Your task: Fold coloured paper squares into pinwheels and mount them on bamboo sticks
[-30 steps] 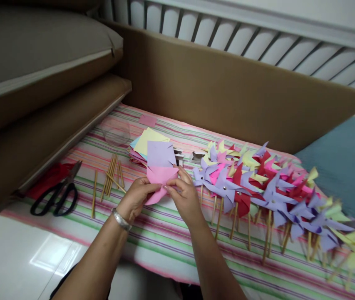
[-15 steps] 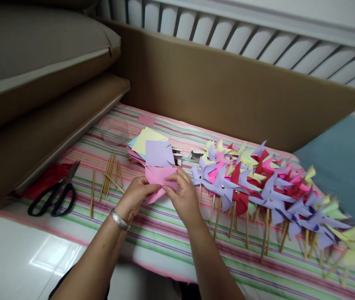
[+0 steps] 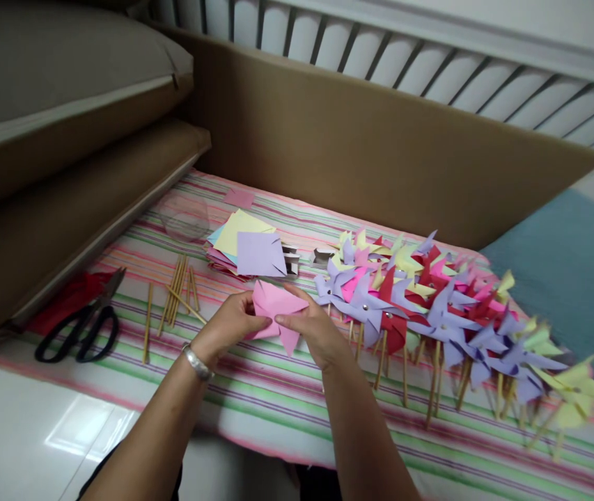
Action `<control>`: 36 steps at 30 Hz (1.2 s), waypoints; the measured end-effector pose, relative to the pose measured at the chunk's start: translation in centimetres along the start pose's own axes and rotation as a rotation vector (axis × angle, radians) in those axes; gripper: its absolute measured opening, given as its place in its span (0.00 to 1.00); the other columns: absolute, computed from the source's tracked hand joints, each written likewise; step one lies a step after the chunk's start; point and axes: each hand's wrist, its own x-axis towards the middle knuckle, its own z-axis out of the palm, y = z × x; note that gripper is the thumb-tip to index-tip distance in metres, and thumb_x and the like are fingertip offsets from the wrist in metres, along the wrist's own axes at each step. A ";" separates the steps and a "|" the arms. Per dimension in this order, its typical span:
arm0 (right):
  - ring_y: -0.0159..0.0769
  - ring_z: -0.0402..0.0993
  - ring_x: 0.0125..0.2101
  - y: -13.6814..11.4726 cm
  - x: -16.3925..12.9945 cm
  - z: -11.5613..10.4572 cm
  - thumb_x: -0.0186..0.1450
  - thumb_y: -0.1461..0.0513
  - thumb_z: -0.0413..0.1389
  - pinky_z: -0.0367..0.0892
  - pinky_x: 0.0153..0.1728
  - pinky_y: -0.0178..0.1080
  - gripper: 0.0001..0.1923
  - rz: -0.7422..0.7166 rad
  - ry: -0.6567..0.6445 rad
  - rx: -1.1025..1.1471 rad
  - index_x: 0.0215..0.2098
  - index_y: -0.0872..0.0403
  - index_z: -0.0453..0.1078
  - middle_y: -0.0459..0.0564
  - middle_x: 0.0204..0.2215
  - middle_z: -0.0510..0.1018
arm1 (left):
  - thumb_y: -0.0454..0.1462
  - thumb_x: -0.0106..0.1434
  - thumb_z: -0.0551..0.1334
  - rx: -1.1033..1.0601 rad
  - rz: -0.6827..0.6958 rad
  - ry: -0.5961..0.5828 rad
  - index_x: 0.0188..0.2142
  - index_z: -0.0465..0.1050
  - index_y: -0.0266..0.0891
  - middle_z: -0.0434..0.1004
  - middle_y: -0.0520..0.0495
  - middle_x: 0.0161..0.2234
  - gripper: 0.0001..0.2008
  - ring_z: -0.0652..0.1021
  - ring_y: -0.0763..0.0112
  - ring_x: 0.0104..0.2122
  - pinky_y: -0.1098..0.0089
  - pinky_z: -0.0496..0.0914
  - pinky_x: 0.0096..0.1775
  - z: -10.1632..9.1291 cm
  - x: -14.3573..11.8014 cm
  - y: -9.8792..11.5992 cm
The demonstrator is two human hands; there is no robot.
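Pink paper square (image 3: 276, 306) held between both hands above striped cloth (image 3: 286, 410), partly folded; left hand (image 3: 226, 327) pinching its left edge, right hand (image 3: 317, 334) pinching right side, thumb on top. Stack of coloured squares (image 3: 247, 247) just behind, finished pinwheels (image 3: 432, 306) right, sticks (image 3: 179, 299) and scissors (image 3: 80, 327) left

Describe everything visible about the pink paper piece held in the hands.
The pink paper piece is thin, matte craft paper, folded into pointed flaps, one tip hanging down. It is held just above the striped cloth, pinched between the left hand and the right hand. It sits in front of the paper stack, left of the finished pinwheels.
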 end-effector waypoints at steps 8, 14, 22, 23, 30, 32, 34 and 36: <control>0.40 0.75 0.37 1.3 0.9 0.0 0.44 0.66 0.65 0.69 0.40 0.43 0.38 -0.051 0.079 0.126 0.53 0.52 0.63 0.49 0.39 0.79 | 0.31 0.44 0.67 -0.056 0.074 0.106 0.44 0.70 0.36 0.77 0.49 0.29 0.25 0.76 0.71 0.28 0.72 0.68 0.32 0.9 0.7 0.2; 0.41 0.72 0.44 1.8 1.9 0.4 0.47 0.65 0.62 0.67 0.45 0.45 0.34 -0.335 0.366 0.190 0.53 0.54 0.63 0.53 0.47 0.75 | 0.37 0.44 0.70 -0.334 0.119 0.413 0.43 0.69 0.38 0.76 0.50 0.34 0.24 0.76 0.73 0.32 0.71 0.68 0.38 3.2 0.5 -0.7; 0.38 0.74 0.42 2.1 0.9 3.5 0.52 0.65 0.60 0.68 0.44 0.42 0.31 -0.396 0.413 0.282 0.54 0.53 0.62 0.53 0.45 0.76 | 0.35 0.45 0.70 -0.487 0.081 0.354 0.32 0.77 0.35 0.79 0.49 0.29 0.12 0.75 0.75 0.29 0.73 0.66 0.35 5.0 0.0 -1.1; 0.38 0.74 0.41 2.1 0.7 3.7 0.52 0.65 0.60 0.68 0.44 0.43 0.30 -0.389 0.402 0.296 0.54 0.54 0.63 0.53 0.45 0.77 | 0.35 0.45 0.70 -0.501 0.082 0.367 0.31 0.77 0.35 0.79 0.49 0.29 0.11 0.74 0.75 0.28 0.73 0.66 0.34 4.9 0.0 -1.1; 0.40 0.74 0.40 1.8 0.5 3.7 0.52 0.61 0.61 0.69 0.42 0.44 0.28 -0.232 0.288 0.325 0.52 0.53 0.65 0.52 0.43 0.77 | 0.35 0.41 0.71 -0.530 0.052 0.449 0.24 0.76 0.34 0.78 0.51 0.22 0.09 0.73 0.76 0.23 0.73 0.65 0.30 3.2 0.4 -0.9; 0.38 0.75 0.37 1.6 0.5 3.2 0.53 0.59 0.61 0.70 0.38 0.43 0.28 -0.166 0.233 0.301 0.52 0.53 0.64 0.51 0.39 0.78 | 0.34 0.41 0.70 -0.542 0.060 0.466 0.23 0.75 0.34 0.76 0.52 0.20 0.08 0.72 0.76 0.21 0.74 0.64 0.28 2.1 0.5 -0.6; 0.36 0.74 0.31 1.5 0.5 2.5 0.55 0.57 0.60 0.70 0.36 0.43 0.25 -0.166 0.225 0.259 0.51 0.52 0.65 0.49 0.34 0.78 | 0.34 0.40 0.70 -0.550 0.071 0.496 0.20 0.73 0.34 0.74 0.54 0.18 0.08 0.71 0.78 0.19 0.75 0.62 0.26 0.9 0.6 -0.2; 0.35 0.73 0.31 1.3 0.4 1.9 0.58 0.57 0.57 0.69 0.37 0.44 0.22 -0.271 0.278 0.159 0.50 0.52 0.66 0.48 0.33 0.77 | 0.33 0.39 0.70 -0.536 0.070 0.523 0.18 0.71 0.35 0.71 0.56 0.16 0.09 0.69 0.79 0.18 0.76 0.60 0.24 -0.2 0.5 0.3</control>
